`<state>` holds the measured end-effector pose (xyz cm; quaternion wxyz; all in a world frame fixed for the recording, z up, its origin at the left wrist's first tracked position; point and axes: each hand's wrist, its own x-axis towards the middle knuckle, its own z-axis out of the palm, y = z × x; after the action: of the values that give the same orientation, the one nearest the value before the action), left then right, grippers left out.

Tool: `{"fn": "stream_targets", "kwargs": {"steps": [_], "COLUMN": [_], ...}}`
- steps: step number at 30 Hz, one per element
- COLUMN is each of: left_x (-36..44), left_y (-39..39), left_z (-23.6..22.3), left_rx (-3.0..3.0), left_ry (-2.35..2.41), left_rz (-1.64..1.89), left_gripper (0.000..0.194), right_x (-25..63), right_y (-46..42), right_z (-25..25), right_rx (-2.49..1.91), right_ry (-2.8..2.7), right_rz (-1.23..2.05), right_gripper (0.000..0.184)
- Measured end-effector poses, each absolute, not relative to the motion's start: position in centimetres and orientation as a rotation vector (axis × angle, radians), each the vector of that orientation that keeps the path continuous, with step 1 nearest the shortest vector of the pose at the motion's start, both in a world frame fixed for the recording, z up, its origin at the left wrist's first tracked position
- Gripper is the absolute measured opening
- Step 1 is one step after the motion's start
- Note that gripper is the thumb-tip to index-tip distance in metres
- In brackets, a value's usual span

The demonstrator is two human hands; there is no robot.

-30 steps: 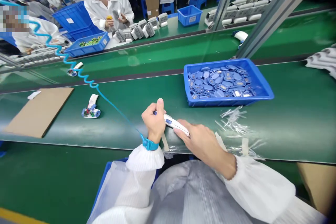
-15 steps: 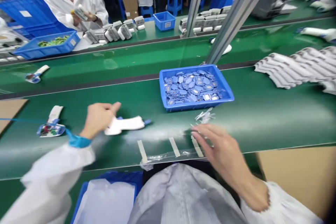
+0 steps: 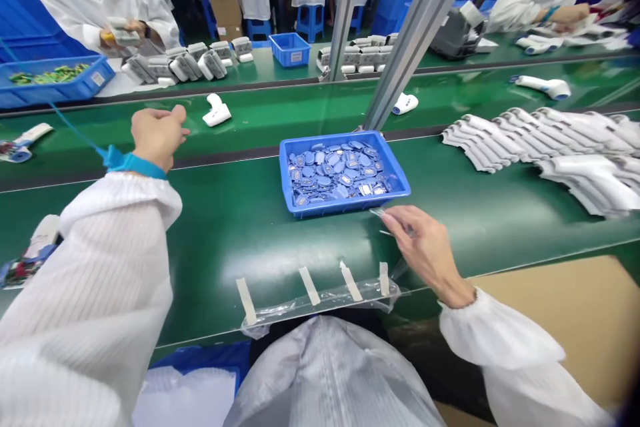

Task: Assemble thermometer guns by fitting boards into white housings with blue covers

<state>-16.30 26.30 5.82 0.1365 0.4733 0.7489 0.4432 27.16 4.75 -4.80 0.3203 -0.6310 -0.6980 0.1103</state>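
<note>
My left hand [image 3: 159, 137] reaches over the far belt with its fingers loosely apart and holds nothing. To its right, a white gun-shaped thermometer housing [image 3: 217, 110] lies on the belt, apart from the hand. My right hand [image 3: 425, 247] is closed in a pinch at the front of a blue tray. Thin clear plastic strips [image 3: 377, 212] show at its fingertips; the rest of them are hidden behind the fingers. The blue tray [image 3: 345, 207] holds many small blue oval parts.
White housings [image 3: 530, 130] lie in rows at the right. An opened unit with a circuit board [image 3: 30, 257] lies at the left. Tape strips [image 3: 309, 285] hold clear film on the front edge. A metal post [image 3: 405, 47] rises behind the tray. Co-workers sit across.
My left hand has moved forward to the far belt and let go of the white thermometer housing. My right hand has closed on clear strips. The view has shifted.
</note>
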Motion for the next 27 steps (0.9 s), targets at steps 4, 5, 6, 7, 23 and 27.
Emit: {"fn": "stream_targets", "kwargs": {"steps": [4, 5, 6, 7, 23, 27], "left_x": [-15.2, -14.8, -14.3, -13.6, 0.4, 0.5], "left_y": [20.6, 19.0, 17.5, 16.0, -9.1, -8.2], "left_z": [5.0, 4.8, 4.8, 4.8, -9.2, -13.5], "left_rx": [1.193, 1.185, 1.184, 1.206, 2.094, 2.148], "left_ry": [2.009, 2.0, 2.004, 2.008, 1.594, 1.614], "left_rz": [1.337, 1.347, 1.356, 1.35, -0.223, -0.274], "left_gripper": [0.046, 0.043, 0.039, 0.036, 0.055, 0.035], "right_x": [28.6, 28.5, 28.3, 28.1, 29.9, 31.0], "right_y": [1.0, 0.2, -0.3, -0.6, 1.1, -3.8], "right_z": [-5.4, -5.8, -6.3, -6.7, -2.2, -2.1], "right_rx": [-1.674, -1.677, -1.684, -1.692, -1.594, -1.424], "right_ry": [-2.034, -2.109, -2.17, -2.206, -1.146, -1.03], "right_rz": [0.21, 0.17, 0.131, 0.109, 0.989, 1.194], "right_gripper": [0.034, 0.036, 0.037, 0.039, 0.045, 0.053]}}
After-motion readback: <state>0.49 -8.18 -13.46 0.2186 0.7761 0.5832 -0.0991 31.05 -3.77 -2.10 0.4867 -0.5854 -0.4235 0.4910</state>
